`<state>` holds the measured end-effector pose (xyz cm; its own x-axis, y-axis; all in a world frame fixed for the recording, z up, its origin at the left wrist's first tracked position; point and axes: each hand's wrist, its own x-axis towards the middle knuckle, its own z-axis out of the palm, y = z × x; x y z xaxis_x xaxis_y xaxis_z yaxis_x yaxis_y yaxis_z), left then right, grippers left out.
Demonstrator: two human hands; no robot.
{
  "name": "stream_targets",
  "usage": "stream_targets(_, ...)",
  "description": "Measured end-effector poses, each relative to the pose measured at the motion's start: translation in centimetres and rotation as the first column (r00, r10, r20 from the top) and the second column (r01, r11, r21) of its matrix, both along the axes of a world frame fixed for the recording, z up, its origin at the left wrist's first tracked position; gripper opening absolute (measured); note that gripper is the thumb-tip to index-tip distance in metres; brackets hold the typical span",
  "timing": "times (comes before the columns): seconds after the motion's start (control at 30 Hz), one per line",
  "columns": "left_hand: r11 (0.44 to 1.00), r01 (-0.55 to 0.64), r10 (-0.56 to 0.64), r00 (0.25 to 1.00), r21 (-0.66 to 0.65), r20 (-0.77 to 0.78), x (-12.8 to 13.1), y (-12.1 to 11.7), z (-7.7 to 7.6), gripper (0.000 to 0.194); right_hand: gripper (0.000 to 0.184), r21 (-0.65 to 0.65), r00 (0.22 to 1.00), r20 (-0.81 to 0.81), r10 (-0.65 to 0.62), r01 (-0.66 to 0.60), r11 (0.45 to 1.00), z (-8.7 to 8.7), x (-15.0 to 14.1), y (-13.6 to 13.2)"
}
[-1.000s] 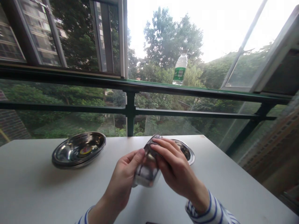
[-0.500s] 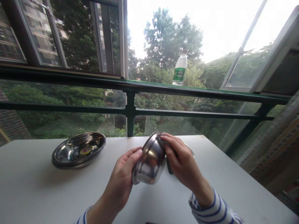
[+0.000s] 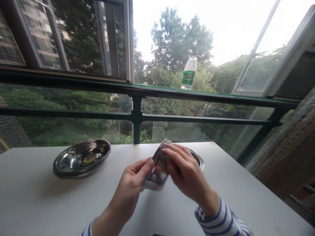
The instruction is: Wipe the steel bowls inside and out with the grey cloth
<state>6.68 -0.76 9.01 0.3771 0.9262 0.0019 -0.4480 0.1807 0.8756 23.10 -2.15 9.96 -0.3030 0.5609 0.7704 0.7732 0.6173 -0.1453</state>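
Observation:
A small shiny steel bowl [image 3: 157, 177], slightly blurred, is held tilted on its side above the table. My left hand [image 3: 134, 180] grips its rim from the left, thumb on the outside. From the right, my right hand [image 3: 184, 167] lies over the bowl's upper side with its fingers bent. Under those fingertips shows a bit of a grey cloth-like piece [image 3: 166, 143], mostly hidden by the hand. Behind my right hand a round steel dish [image 3: 200, 161] rests on the table, partly covered from view.
A stack of wide steel basins [image 3: 73, 164], the top one with a yellow and red sticker, stands on the left of the white table [image 3: 73, 203]. Beyond the table runs a dark green railing [image 3: 157, 90]. A plastic bottle with a green label [image 3: 189, 77] stands behind it.
My right hand has shifted slightly left across the bowl and covers more of it. More of the dish behind it shows. The dark piece seen below my right hand is now out of sight.

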Motion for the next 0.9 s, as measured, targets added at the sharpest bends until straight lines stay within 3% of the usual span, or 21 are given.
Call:
stream_targets(0.1,1.000,-0.004,0.004,1.000,0.011,-0.007,0.1,-0.1,-0.3,0.021,0.029,-0.042,0.996,-0.071,-0.059,0.057,0.998,-0.1,0.5,0.4)
stream_targets(0.33,0.993,-0.096,0.101,0.991,-0.065,0.086,0.1,0.0,-0.2,0.020,0.033,-0.033,0.979,0.127,0.160,-0.157,0.987,0.4,-1.1,-0.8)
stream_targets(0.5,0.988,-0.146,0.149,0.987,-0.057,0.063,0.1,0.1,-0.1,0.024,0.035,-0.045,0.968,0.145,0.206,-0.201,0.979,0.2,-1.6,-1.0)
stream_targets(0.63,0.982,-0.185,0.186,0.982,-0.026,0.015,0.2,-0.1,0.0,0.024,0.032,-0.022,0.988,0.039,0.149,-0.148,0.989,-0.4,-0.7,0.0)
stream_targets(0.8,0.985,-0.170,0.170,0.983,-0.002,-0.065,0.4,-0.6,0.2,0.021,0.027,-0.130,0.973,-0.220,-0.068,0.039,0.991,-0.7,0.5,1.1)
stream_targets(0.9,0.983,-0.176,0.180,0.979,0.045,-0.093,0.2,-0.6,0.3,0.025,0.028,-0.096,0.988,-0.155,0.008,-0.023,0.995,-0.1,0.4,0.4)
